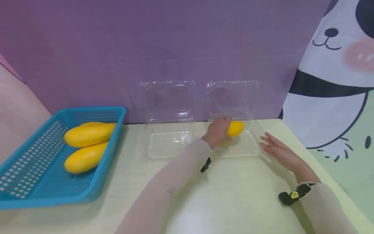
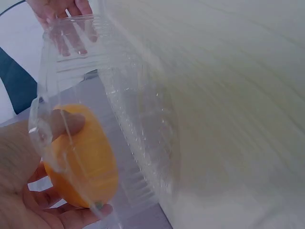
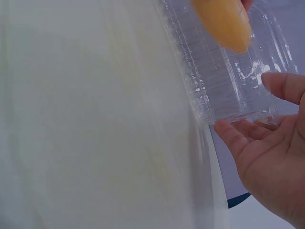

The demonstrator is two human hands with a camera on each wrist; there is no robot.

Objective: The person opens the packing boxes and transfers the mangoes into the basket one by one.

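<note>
My left hand (image 1: pixel 217 131) holds a yellow mango (image 1: pixel 235 128) inside the right clear plastic clamshell box (image 1: pixel 248 151). In the left wrist view the thumb lies over the mango (image 2: pixel 90 152), the other fingers reach round behind it, and a small green stem end shows. The box's clear wall stands partly in front of the hand. At the right side of that box is my right hand (image 1: pixel 279 152), fingers spread. In the right wrist view its fingertips touch the end of the box (image 3: pixel 238 102), and the thumb points toward the rim.
A second clear clamshell box (image 1: pixel 170 143) lies to the left, its lid (image 1: pixel 170 100) raised against the purple backdrop (image 1: pixel 163 39). At the far left a blue basket (image 1: pixel 100 182) holds several yellow mangoes (image 1: pixel 87 157). A cartoon panel (image 1: pixel 330 113) stands beyond the table's right edge.
</note>
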